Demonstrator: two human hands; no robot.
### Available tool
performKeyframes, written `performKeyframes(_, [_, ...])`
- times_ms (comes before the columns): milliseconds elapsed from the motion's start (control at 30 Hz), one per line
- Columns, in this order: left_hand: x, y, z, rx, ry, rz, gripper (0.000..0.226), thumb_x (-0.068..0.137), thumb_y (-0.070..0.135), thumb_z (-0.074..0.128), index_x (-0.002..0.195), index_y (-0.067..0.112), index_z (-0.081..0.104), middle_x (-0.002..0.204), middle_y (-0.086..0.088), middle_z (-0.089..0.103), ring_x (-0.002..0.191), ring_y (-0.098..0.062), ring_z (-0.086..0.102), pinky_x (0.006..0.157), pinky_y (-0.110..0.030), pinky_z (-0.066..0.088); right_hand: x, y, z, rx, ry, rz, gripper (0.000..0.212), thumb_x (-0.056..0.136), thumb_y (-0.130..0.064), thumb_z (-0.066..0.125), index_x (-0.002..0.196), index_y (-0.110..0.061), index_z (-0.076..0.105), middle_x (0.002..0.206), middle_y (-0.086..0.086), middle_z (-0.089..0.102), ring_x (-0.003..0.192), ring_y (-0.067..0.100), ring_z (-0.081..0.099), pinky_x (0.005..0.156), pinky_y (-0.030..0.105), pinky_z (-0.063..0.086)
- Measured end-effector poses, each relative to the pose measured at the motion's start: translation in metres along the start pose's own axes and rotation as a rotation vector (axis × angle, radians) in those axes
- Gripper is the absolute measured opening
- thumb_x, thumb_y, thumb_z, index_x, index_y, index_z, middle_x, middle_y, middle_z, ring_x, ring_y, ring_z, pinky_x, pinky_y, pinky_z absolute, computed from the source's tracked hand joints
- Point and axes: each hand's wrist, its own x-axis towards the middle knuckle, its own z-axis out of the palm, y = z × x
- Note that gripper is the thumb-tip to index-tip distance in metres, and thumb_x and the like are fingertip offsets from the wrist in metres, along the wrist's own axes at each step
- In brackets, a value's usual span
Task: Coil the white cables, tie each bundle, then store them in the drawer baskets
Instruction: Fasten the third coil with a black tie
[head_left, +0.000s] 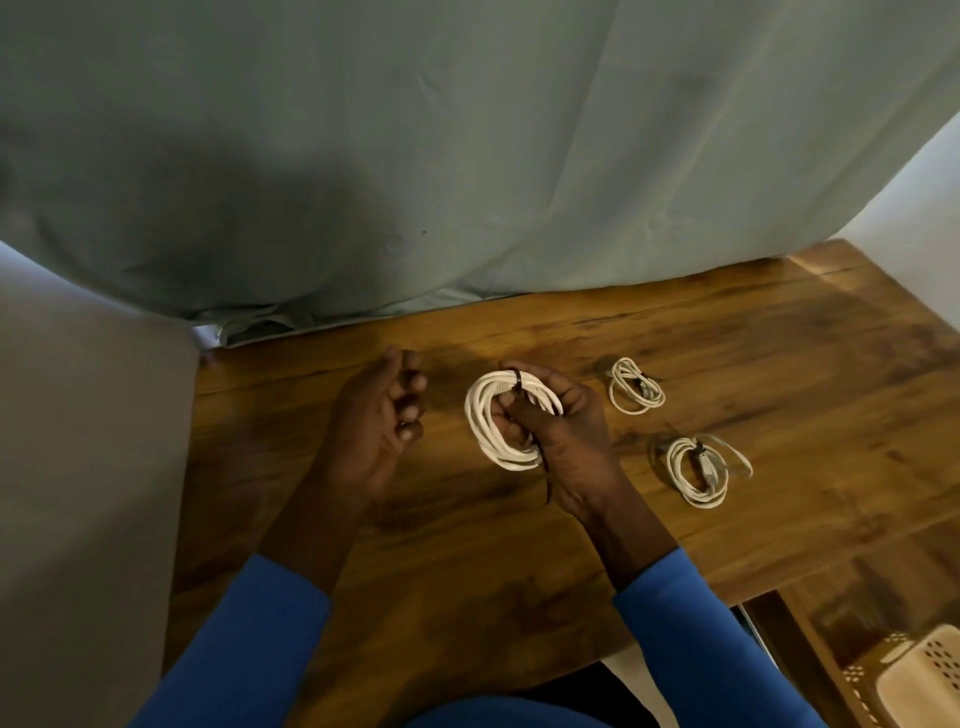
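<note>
Sleeves: 2 blue sleeves (249, 649) enter from the bottom edge, 1 on each forearm.
Basket: a cream perforated basket (919, 680) sits at the lower right corner, below the edge of the surface and partly cut off by the frame.
Surface: a dark-grained wooden surface (415, 545) carries the work.
Left hand: the left hand (376, 431) is held palm inward over the surface, its fingers loosely curled and holding nothing, apart from the held coil.
Right hand: the right hand (566, 441) grips the held coil, fingers wrapped through the loop from the right side.
Held coil: the held coil (488, 431), several turns of white cable, stands near the middle of the surface between the 2 hands; whether it touches the wood cannot be told.
Tie: a black tie (517, 387) bands the top of the held coil, and a dark tail hangs down beside the right wrist.
Near coil: a second white bundle, the near coil (696, 470), lies flat on the surface to the right of the right hand, with a dark band across it.
Far coil: the far coil (635, 385), smaller, lies just beyond it, the 2 apart.
Backdrop: a grey-green cloth (467, 156) hangs behind, its hem meeting the far edge of the surface.
</note>
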Motion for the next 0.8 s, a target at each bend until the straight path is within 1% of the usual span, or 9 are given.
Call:
performKeyframes(67, [0.006,-0.004,0.003,0.141,0.019,-0.047,0.016,0.104,0.027,0.053,0.094,0.02,0.063,0.079,0.004,0.068,0.062,-0.008,0.058,0.055,-0.024,0.04,-0.003,-0.003,0.005,-0.019,-0.011,-0.03,0.028,0.087,0.014,0.065,0.105,-0.006,0.073,0.082,0.008,0.077,0.065,0.013,0.073,0.058,0.021,0.058])
performKeyframes(133, [0.007,-0.01,0.01,0.171,-0.052,-0.109,0.009,0.102,0.017,0.056,0.098,0.017,0.064,0.085,-0.001,0.072,0.07,-0.013,0.068,0.065,-0.032,0.05,-0.004,-0.005,0.011,-0.06,-0.013,-0.066,0.028,0.088,0.016,0.063,0.103,-0.005,0.073,0.081,0.005,0.078,0.065,0.013,0.073,0.058,0.022,0.059])
performKeyframes(233, [0.007,-0.015,0.017,0.077,-0.131,-0.097,0.009,0.1,0.008,0.054,0.1,0.01,0.063,0.089,-0.006,0.073,0.071,-0.015,0.073,0.065,-0.033,0.062,-0.004,-0.008,0.016,-0.12,0.004,-0.098,0.029,0.089,0.018,0.061,0.101,-0.005,0.074,0.079,0.003,0.079,0.064,0.014,0.074,0.058,0.024,0.06])
performKeyframes(300, [0.008,-0.013,0.017,0.031,-0.182,-0.057,0.009,0.095,0.006,0.058,0.102,0.008,0.063,0.087,-0.005,0.075,0.071,-0.014,0.073,0.061,-0.03,0.062,-0.003,-0.009,0.015,-0.13,0.018,-0.094,0.031,0.089,0.017,0.062,0.097,-0.009,0.076,0.078,0.003,0.078,0.062,0.015,0.072,0.057,0.025,0.06])
performKeyframes(433, [0.012,-0.014,0.011,0.036,-0.349,-0.113,0.036,0.077,0.005,0.075,0.11,0.01,0.063,0.089,-0.002,0.078,0.073,-0.013,0.074,0.06,-0.026,0.061,-0.003,-0.006,0.014,-0.177,0.004,-0.104,0.027,0.087,0.014,0.066,0.093,-0.011,0.076,0.075,0.001,0.077,0.06,0.011,0.07,0.058,0.024,0.059])
performKeyframes(533, [0.014,-0.021,0.006,0.094,-0.444,-0.137,0.063,0.065,0.007,0.09,0.12,0.011,0.061,0.1,-0.005,0.077,0.084,-0.019,0.076,0.066,-0.033,0.064,-0.003,-0.003,0.014,-0.201,0.034,-0.115,0.022,0.083,0.014,0.07,0.09,-0.006,0.075,0.071,0.001,0.075,0.06,0.01,0.067,0.06,0.023,0.056])
performKeyframes(600, [0.012,-0.026,0.007,0.198,-0.463,-0.08,0.059,0.071,-0.001,0.081,0.125,0.013,0.059,0.109,-0.007,0.075,0.093,-0.02,0.075,0.073,-0.038,0.065,-0.001,-0.001,0.012,-0.219,0.073,-0.119,0.019,0.078,0.01,0.075,0.088,-0.006,0.076,0.075,0.005,0.075,0.064,0.013,0.068,0.063,0.026,0.056])
performKeyframes(733, [0.009,-0.04,0.017,0.452,-0.362,0.202,0.038,0.074,0.003,0.084,0.11,0.002,0.071,0.101,-0.006,0.079,0.091,-0.017,0.076,0.078,-0.031,0.061,0.001,0.002,0.015,-0.038,0.049,0.104,0.021,0.082,0.014,0.066,0.081,-0.004,0.076,0.063,0.011,0.068,0.041,0.01,0.054,0.044,0.018,0.046])
performKeyframes(800, [0.009,-0.044,0.018,0.497,-0.335,0.256,0.034,0.076,-0.001,0.084,0.108,-0.007,0.071,0.102,-0.013,0.079,0.091,-0.019,0.076,0.08,-0.032,0.061,0.0,0.002,0.011,0.006,-0.006,0.18,0.027,0.084,0.011,0.064,0.074,-0.011,0.077,0.062,0.007,0.068,0.046,0.012,0.057,0.051,0.022,0.049])
